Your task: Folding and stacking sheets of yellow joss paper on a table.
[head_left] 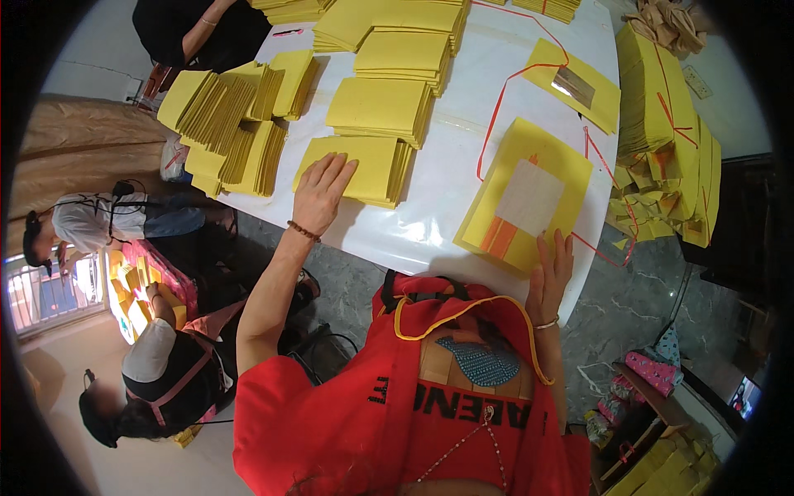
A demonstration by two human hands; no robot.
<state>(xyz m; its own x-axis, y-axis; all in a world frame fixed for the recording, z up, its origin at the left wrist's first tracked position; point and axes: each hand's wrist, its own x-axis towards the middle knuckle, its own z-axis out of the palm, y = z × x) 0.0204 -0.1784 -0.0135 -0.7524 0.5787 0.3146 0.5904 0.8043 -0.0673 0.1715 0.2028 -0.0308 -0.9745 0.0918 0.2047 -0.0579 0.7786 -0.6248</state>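
My left hand (325,186) lies flat on the near stack of folded yellow paper (376,169), its fingers stretched out over the near left corner. On the right, my right hand (550,273) stands with fingers extended against the near right edge of a yellow paper stack (494,197). On that stack's top is a pale square patch (529,197), with an orange-printed strip (498,238) showing below it. Neither hand is closed round anything. Whether the right fingertips press on the paper or only rest by it is hard to tell.
More yellow stacks (389,107) line the white table (451,190). Leaning bundles (219,112) sit at its left. Red string (500,107) trails across the right side near another yellow sheet (579,87). Tied yellow bundles (653,99) stand beyond the right edge. Other people work at left.
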